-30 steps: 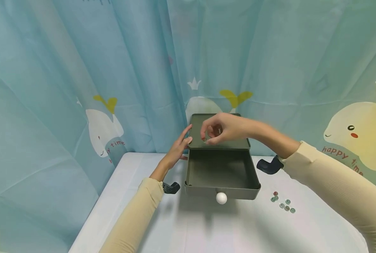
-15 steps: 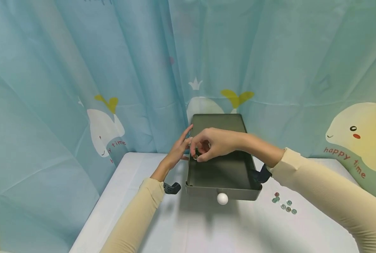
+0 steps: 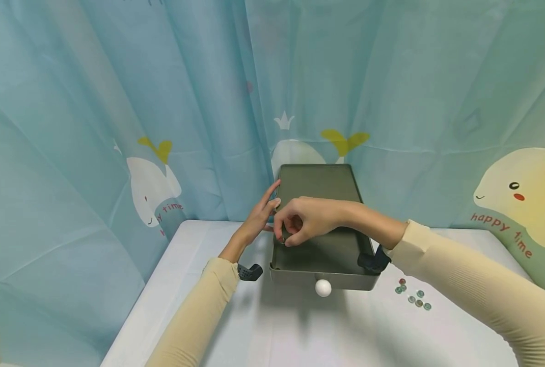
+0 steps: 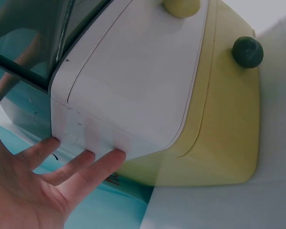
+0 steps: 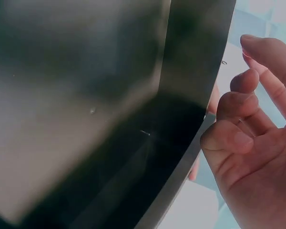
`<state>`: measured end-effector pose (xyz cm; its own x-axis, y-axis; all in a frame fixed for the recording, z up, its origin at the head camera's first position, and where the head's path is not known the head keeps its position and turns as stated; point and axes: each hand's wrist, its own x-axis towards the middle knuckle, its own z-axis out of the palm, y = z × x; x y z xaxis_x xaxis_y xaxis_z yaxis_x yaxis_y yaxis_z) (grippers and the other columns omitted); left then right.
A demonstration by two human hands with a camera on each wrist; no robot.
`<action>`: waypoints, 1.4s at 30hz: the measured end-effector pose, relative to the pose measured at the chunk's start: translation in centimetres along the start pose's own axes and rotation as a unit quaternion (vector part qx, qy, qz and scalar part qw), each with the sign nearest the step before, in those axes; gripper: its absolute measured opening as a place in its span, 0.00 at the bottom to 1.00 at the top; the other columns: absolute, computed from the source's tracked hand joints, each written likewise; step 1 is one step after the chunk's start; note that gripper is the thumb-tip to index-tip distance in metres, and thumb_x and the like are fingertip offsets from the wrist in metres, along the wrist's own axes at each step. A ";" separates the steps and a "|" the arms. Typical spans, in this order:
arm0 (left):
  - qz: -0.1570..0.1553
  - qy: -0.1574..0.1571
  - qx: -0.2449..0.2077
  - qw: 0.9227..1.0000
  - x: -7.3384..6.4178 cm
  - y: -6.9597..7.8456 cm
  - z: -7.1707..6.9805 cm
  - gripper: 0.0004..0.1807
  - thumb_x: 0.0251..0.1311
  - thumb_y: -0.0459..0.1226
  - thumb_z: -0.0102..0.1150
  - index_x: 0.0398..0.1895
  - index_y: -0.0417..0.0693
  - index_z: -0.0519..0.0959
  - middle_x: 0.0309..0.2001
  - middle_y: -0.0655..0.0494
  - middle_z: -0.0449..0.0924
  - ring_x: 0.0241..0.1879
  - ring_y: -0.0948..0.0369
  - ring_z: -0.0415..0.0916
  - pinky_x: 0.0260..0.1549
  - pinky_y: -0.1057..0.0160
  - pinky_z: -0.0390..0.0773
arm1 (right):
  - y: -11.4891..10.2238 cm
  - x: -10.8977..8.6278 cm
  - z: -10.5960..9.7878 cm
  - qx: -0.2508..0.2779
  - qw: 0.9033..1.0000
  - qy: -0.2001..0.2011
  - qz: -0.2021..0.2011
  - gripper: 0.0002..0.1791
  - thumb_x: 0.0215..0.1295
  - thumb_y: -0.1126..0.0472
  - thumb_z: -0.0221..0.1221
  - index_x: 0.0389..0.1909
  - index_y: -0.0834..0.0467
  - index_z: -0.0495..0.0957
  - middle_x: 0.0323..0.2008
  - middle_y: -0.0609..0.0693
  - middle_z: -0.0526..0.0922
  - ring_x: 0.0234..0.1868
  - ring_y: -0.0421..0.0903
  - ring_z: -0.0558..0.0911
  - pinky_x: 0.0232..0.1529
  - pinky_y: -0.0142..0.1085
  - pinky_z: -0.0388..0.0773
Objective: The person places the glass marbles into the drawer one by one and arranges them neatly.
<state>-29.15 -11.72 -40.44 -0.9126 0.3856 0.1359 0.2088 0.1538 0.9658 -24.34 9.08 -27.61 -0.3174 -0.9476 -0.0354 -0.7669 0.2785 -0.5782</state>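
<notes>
A stacked drawer cabinet stands on the table, its dark green top drawer (image 3: 318, 255) pulled out, with a white round knob (image 3: 323, 288) on the front. Over the left part of that drawer, my right hand (image 3: 311, 219) pinches a small round bead (image 3: 282, 240) between thumb and index finger. Spread fingers of my left hand (image 3: 255, 219) rest against the cabinet's left side. In the left wrist view, they touch the side of the white drawer section (image 4: 128, 81), above a yellow section (image 4: 229, 124). The right wrist view shows curled fingers beside the drawer wall; the bead's grip is unclear there.
Several small round translucent beads (image 3: 411, 299), one of them red, lie on the white table (image 3: 327, 336) right of the cabinet. A blue curtain (image 3: 199, 92) with whale prints hangs behind. Dark wrist cameras (image 3: 249, 272) sit on both wrists.
My right hand has moved left and down with the bead, from above the cabinet's top to over the open drawer's left side. The left hand stays against the cabinet.
</notes>
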 end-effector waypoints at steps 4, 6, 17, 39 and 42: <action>0.001 -0.001 -0.006 1.000 -0.1 0.0 0.0 0.33 0.73 0.59 0.42 0.80 0.87 0.49 0.66 0.46 0.64 0.49 0.50 0.75 0.41 0.44 0.85 | 0.2 0.0 0.1 0.001 1.000 -0.003 0.001 0.06 0.65 0.64 0.68 0.40 0.50 0.84 0.22 0.41 0.76 0.22 0.37 0.73 0.29 0.32 0.74; 0.001 -0.001 -0.010 1.000 -0.1 0.0 0.0 0.34 0.73 0.59 0.42 0.80 0.86 0.49 0.69 0.47 0.62 0.50 0.50 0.76 0.41 0.45 0.85 | 0.2 0.0 0.2 0.001 1.000 -0.004 0.004 0.06 0.65 0.63 0.68 0.40 0.50 0.84 0.22 0.41 0.76 0.22 0.37 0.73 0.30 0.32 0.74; 0.003 -0.003 -0.010 1.000 -0.2 0.1 -0.1 0.34 0.73 0.59 0.42 0.80 0.86 0.49 0.74 0.48 0.59 0.52 0.49 0.77 0.41 0.45 0.85 | 0.5 0.1 0.3 0.001 1.000 -0.002 0.008 0.07 0.64 0.63 0.68 0.39 0.48 0.84 0.22 0.41 0.76 0.22 0.37 0.73 0.29 0.32 0.73; 0.005 0.007 0.022 1.000 -0.2 0.2 0.0 0.34 0.74 0.60 0.40 0.81 0.83 0.48 0.77 0.48 0.56 0.65 0.45 0.71 0.42 0.41 0.83 | -0.1 -0.4 0.0 0.014 0.999 -0.005 0.045 0.20 0.63 0.58 0.72 0.55 0.53 0.80 0.31 0.43 0.82 0.28 0.44 0.81 0.36 0.36 0.80; 0.003 0.008 0.023 1.000 -0.2 0.2 0.0 0.33 0.75 0.59 0.39 0.81 0.84 0.48 0.74 0.47 0.62 0.63 0.46 0.73 0.42 0.42 0.84 | -0.1 -0.5 -0.1 0.016 0.999 0.001 0.041 0.21 0.62 0.57 0.72 0.55 0.52 0.80 0.32 0.43 0.82 0.28 0.45 0.82 0.37 0.38 0.81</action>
<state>-28.91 -11.82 -40.25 -0.9165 0.3724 0.1460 0.2302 0.1927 0.9539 -24.14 9.58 -27.41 -0.3788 -0.9218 -0.0824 -0.7202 0.3496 -0.5992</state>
